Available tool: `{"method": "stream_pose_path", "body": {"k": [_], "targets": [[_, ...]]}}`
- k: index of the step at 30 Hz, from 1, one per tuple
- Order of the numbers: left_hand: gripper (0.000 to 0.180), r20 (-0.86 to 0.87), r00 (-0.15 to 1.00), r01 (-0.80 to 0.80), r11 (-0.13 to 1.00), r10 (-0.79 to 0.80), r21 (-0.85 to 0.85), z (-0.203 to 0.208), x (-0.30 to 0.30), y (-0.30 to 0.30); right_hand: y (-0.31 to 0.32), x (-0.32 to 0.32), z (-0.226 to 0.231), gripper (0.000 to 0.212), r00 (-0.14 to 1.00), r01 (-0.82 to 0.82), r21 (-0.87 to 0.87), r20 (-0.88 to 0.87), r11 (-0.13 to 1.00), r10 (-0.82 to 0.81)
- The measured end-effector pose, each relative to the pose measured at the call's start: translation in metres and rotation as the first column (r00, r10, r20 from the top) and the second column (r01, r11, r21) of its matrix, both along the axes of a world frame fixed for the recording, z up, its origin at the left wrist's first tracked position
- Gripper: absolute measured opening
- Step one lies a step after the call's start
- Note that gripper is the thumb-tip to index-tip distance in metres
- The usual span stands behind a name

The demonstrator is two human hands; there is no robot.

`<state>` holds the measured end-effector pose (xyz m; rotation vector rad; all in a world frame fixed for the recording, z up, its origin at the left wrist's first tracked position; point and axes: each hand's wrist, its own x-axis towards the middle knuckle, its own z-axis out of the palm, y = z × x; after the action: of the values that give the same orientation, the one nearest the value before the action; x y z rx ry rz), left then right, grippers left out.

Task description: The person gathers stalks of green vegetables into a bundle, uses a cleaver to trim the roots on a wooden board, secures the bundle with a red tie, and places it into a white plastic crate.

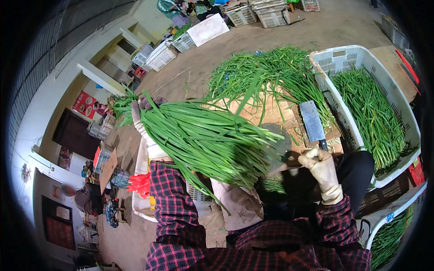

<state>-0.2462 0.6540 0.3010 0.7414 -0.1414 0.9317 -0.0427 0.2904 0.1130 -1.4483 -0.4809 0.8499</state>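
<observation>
A large bunch of long, flat garlic chives (208,135) stretches across the middle. My left hand (147,108), in a pale glove with darker fingertips, is closed round its leafy end. The pale cut stems point right, towards my right hand (322,174). That hand wears a cream glove, its fingers curled together; a thin pale edge shows at the fingertips, too unclear to name. Just beyond it, a cleaver (312,121) with a black handle lies on the wooden board (253,106). The chives partly cover a dark grey patch beside the stem ends.
Loose chives (266,65) heap over the board's far side. To the right stands a white plastic crate (346,56) filled with chives; another crate (384,221) sits lower right. Red plastic bags (139,184) hang by a pale container at left. More crates (269,11) and people are farther back.
</observation>
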Motion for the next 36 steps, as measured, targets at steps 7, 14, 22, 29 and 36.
{"method": "stream_pose_path", "body": {"k": [7, 14, 22, 29, 36], "targets": [[0.022, 0.013, 0.992, 0.122, 0.992, -0.123, 0.023, -0.006, 0.012, -0.004, 0.069, -0.028, 0.011, 0.042, 0.933, -0.14, 0.318, 0.359, 0.938, 0.018], [0.024, 0.039, 0.998, 0.047, 0.99, -0.042, -0.135, -0.003, 0.003, 0.005, 0.064, -0.028, 0.037, 0.059, 0.966, -0.256, 0.243, 0.089, 0.936, 0.241], [0.025, -0.115, 0.978, -0.178, 0.984, 0.176, -0.012, 0.01, 0.025, -0.025, 0.074, -0.026, 0.005, 0.014, 0.938, 0.033, 0.146, 0.337, 0.989, -0.081], [0.019, -0.272, 0.894, -0.359, 0.932, 0.357, 0.046, 0.013, 0.02, 0.0, -0.03, -0.022, -0.012, 0.02, 0.649, -0.152, -0.471, 0.616, 0.869, 0.447], [0.021, -0.665, 0.747, -0.141, 0.978, 0.004, -0.152, -0.083, 0.095, -0.018, -0.061, -0.008, 0.023, 0.036, 0.677, 0.153, -0.472, 0.69, 0.868, 0.256]]}}
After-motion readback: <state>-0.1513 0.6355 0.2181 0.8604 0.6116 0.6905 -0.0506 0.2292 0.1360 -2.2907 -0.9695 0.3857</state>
